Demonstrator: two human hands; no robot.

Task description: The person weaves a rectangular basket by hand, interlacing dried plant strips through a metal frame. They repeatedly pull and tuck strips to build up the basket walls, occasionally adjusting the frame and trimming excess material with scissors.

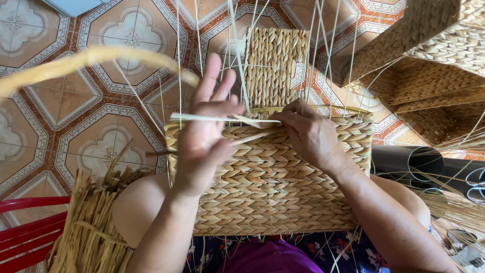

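A half-woven straw basket (273,187) rests on my lap, its open top facing away, with thin upright stakes (313,45) rising from the rim. My left hand (204,126) is at the basket's upper left rim, fingers spread, with a flat pale straw strand (222,119) running across under the thumb. My right hand (308,134) pinches the same strand at the rim's middle, fingers closed on it. A thick twisted straw rope (96,58) arcs from the left edge toward my left hand.
Several finished woven baskets (429,65) are stacked at the upper right. A bundle of loose dry straw (91,222) lies at lower left beside a red plastic chair (25,227). Dark pipes (429,162) lie at right. The floor is patterned tile (76,116).
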